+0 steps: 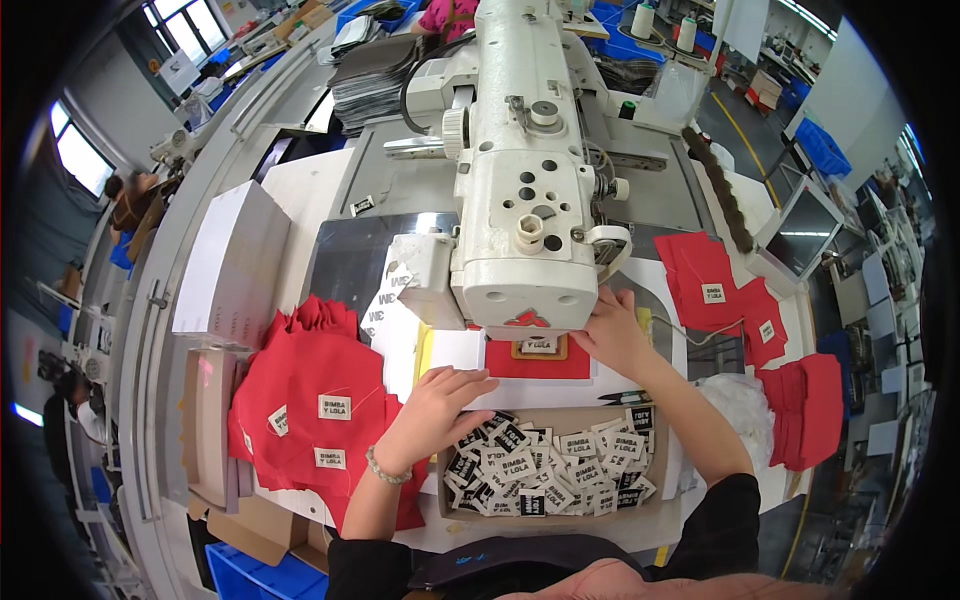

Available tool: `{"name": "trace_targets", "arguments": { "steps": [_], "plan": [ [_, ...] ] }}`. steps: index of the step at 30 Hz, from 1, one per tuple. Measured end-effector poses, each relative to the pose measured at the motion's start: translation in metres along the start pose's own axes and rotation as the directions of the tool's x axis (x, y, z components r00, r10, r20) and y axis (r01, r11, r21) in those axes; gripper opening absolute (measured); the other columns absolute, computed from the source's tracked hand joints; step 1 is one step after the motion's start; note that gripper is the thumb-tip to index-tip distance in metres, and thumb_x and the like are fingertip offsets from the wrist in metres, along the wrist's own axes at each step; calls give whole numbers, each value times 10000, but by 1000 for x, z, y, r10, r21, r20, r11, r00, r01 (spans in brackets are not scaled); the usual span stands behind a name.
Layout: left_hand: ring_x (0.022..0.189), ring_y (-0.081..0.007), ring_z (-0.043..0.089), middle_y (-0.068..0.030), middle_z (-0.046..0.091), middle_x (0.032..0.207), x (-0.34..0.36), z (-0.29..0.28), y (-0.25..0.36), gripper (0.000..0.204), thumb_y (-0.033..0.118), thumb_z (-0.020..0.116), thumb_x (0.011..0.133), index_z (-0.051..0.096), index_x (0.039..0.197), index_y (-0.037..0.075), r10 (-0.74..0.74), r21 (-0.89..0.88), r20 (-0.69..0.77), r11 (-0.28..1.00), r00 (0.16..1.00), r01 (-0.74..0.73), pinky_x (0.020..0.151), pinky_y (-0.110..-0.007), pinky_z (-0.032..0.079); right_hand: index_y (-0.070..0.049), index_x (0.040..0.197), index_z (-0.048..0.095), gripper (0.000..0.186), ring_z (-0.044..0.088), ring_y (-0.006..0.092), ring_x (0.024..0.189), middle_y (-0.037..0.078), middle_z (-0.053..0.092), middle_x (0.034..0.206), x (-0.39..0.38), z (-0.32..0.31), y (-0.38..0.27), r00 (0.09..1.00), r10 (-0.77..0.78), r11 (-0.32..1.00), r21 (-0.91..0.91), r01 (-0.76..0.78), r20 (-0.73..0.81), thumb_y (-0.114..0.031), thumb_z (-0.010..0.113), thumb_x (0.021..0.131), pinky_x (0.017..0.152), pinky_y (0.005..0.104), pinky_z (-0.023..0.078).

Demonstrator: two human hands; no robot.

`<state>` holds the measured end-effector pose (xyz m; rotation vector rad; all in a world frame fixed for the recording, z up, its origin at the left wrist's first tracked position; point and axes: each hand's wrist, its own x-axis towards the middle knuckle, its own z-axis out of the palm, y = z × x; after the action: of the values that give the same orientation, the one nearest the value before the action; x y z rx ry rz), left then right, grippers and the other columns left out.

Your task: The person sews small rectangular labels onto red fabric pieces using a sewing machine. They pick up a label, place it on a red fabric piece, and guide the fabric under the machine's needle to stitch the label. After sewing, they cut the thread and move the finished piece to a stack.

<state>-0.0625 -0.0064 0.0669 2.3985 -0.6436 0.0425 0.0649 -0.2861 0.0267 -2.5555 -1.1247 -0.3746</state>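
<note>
A white sewing machine (525,240) stands in front of me. Beneath its head lies a red fabric piece (540,368), with a small woven label (541,346) inside a yellowish clamp frame (517,351). My right hand (615,335) is at the right side of the head, beside the red piece, fingers apart and thumb near the cloth's edge. To the left, my left hand (435,410) hovers by the corner of a shallow carton (661,455) of loose black and white labels (515,466). Its fingers stretch to the right, holding nothing.
A pile of red pieces (310,390) with labels sits at left, near a white box (232,265). More red pieces (712,285) and a folded red stack (803,412) lie at right, beside clear plastic (735,400). Dark tweezers (625,398) rest behind the carton. A screen (803,228) stands far right.
</note>
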Motion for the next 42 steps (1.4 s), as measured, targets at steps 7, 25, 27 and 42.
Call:
{"name": "trace_targets", "arguments": {
  "steps": [7, 25, 27, 42],
  "plan": [
    [1002, -271, 605, -107, 648, 1123, 0, 19, 0, 353, 225, 697, 825, 633, 1140, 80, 73, -33, -8, 997, 997, -74, 916, -390, 428, -148, 816, 699, 112, 511, 184, 984, -11, 582, 897, 0, 27, -24, 994, 80, 997, 8, -80, 70, -242, 678, 759, 847, 399, 316],
    [922, -331, 634, -155, 677, 1013, -13, 20, 22, 352, 190, 714, 799, 651, 1106, 30, -70, -139, -159, 989, 985, 48, 805, -376, 502, -87, 938, 558, 86, 591, 254, 841, 54, 591, 873, -24, -9, -65, 981, 125, 992, -23, -123, 149, -132, 558, 865, 791, 407, 371],
    [900, -330, 633, -177, 666, 1018, -16, 29, 31, 468, 222, 708, 821, 573, 1227, 32, -76, -241, -178, 970, 981, 31, 786, -394, 499, -89, 931, 529, 90, 602, 253, 779, 53, 591, 849, -39, -27, -84, 982, 45, 989, 132, -70, 185, -137, 572, 868, 762, 395, 385],
    [720, -82, 568, -26, 632, 895, -33, 63, 65, 426, 60, 685, 848, 567, 1257, 58, -327, -720, -54, 667, 944, 190, 668, -222, 483, -62, 955, 533, 144, 593, 307, 733, 108, 612, 840, -96, -34, -163, 980, 170, 922, 367, -122, -99, -144, 621, 876, 671, 402, 430]
  ]
}}
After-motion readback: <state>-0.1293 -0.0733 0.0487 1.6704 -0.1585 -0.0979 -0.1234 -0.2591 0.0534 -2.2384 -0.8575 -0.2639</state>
